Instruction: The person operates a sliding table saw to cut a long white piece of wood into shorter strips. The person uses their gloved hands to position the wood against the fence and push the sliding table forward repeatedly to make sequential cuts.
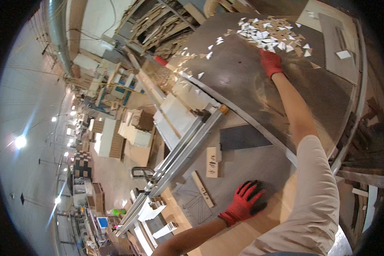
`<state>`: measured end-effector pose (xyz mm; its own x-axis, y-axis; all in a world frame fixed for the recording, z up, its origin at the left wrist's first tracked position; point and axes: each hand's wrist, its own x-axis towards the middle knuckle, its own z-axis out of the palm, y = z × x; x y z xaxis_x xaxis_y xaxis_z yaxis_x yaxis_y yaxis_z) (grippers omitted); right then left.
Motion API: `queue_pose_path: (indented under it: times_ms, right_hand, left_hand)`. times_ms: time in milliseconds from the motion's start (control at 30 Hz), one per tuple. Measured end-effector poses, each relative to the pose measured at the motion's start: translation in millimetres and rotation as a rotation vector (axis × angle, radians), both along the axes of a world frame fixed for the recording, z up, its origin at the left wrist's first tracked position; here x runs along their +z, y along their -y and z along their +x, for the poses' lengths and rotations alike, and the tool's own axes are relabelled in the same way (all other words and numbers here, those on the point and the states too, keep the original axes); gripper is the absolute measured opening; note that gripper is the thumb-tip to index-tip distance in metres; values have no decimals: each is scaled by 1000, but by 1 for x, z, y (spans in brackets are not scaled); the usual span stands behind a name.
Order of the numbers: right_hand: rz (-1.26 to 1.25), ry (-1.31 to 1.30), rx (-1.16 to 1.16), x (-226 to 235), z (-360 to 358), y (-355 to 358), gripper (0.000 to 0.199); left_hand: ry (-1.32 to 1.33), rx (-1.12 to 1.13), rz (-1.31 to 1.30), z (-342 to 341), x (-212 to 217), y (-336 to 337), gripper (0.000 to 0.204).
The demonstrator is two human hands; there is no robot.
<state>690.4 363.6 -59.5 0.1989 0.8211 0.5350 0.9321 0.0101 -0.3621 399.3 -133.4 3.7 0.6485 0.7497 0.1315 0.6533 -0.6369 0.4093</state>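
My right hand (271, 64), in a red glove, reaches far out over a dark worn tabletop (230, 64). Its fingers are bunched at the near edge of a heap of small triangular white and tan offcuts (264, 36); whether a piece is between them is too small to tell. Lower down, my left hand (244, 202), in a red glove with black on the fingers, rests with fingers spread on a board surface and holds nothing. Near it lie a narrow wood strip (202, 189) and a short wood block (211, 162), both with dark markings.
A metal rail (187, 141) runs diagonally beside the work surface. A dark flat panel (245, 137) lies between my hands. Stacked wood scraps (166, 27) fill a rack beyond. A grey board (337, 47) lies at the far right. Cardboard stacks (136, 128) stand on the workshop floor.
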Motion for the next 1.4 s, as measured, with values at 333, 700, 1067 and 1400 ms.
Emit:
queue_pose_path:
  times_ms: [333, 700, 1067, 1400]
  right_hand:
    - [-110, 112, 172, -18, 75, 104, 43]
    - [-230, -1335, 242, 5, 60, 255, 43]
    - [16, -1631, 383, 138, -18, 617, 65]
    - [-280, -1432, 336, 123, -156, 751, 60]
  left_hand:
    - [0, 31, 33, 0, 8, 4, 58]
    - [28, 31, 25, -3, 7, 11, 60]
    - [136, 19, 175, -28, -2, 18, 57]
    - [1429, 170, -787, -12, 15, 158, 55]
